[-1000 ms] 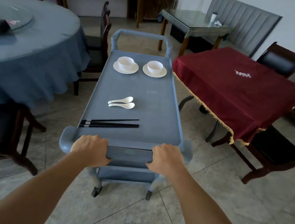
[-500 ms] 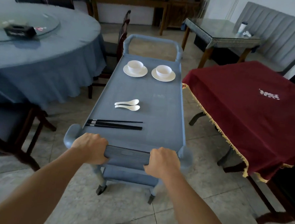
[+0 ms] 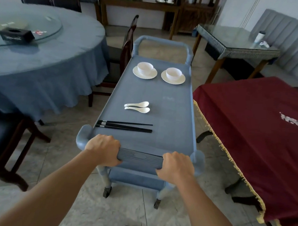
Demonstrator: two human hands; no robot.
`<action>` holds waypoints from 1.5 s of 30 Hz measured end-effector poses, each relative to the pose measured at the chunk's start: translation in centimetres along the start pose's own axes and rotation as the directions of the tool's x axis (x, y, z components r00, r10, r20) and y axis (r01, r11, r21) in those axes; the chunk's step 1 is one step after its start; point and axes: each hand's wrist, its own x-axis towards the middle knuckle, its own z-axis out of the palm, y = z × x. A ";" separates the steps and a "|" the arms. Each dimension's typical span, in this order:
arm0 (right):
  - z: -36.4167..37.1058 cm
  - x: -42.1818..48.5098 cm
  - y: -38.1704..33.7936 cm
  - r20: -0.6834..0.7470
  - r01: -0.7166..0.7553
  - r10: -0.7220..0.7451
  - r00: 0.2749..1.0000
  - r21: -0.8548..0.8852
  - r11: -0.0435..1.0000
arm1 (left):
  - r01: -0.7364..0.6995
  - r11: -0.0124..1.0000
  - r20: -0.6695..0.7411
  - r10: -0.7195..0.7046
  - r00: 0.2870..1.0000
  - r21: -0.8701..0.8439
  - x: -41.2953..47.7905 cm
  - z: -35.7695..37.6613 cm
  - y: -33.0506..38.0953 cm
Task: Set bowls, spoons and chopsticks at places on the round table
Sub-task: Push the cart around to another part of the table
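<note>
My left hand point(image 3: 104, 149) and right hand point(image 3: 175, 167) have their fingers wrapped round the near handle point(image 3: 139, 157) of the cart point(image 3: 171, 118); beyond them lie the chopsticks point(image 3: 125, 128), crosswise, then the spoons point(image 3: 139, 109), then two bowls point(image 3: 144, 68) on saucers point(image 3: 180, 79) at the far end, and the round tabletop point(image 3: 47, 63) sits to the left, nearer my left hand.

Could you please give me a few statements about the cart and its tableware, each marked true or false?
1. The left hand and the right hand both grip the cart's near handle. True.
2. Each of the two bowls sits on its own saucer. True.
3. The spoons lie inside the bowls. False: they lie side by side on the cart top, apart from the bowls.
4. The chopsticks lie at the cart's far end. False: they lie nearest the hands.
</note>
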 end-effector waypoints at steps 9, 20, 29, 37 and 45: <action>-2.1 12.5 6.7 0.028 -0.020 0.020 0.999 -0.025 1.000 | -0.024 0.998 -0.027 0.023 0.999 -0.056 13.5 -2.3 -1.5; -4.3 26.4 13.8 0.005 0.022 -0.022 1.000 -0.065 0.998 | 0.016 0.997 -0.038 -0.020 0.999 -0.081 28.1 -4.8 -2.9; -6.0 38.1 19.7 -0.006 0.081 -0.082 0.997 -0.038 0.996 | 0.075 0.996 0.009 -0.075 0.997 -0.039 39.9 -7.4 -4.3; -7.1 49.0 25.0 -0.028 0.138 -0.140 0.990 -0.053 0.989 | 0.122 0.991 0.058 -0.119 0.991 -0.057 50.7 -9.6 -5.8; -9.1 59.7 29.2 0.027 0.138 -0.137 0.990 -0.033 0.990 | 0.112 0.990 0.022 -0.110 0.994 -0.087 61.6 -11.0 -8.4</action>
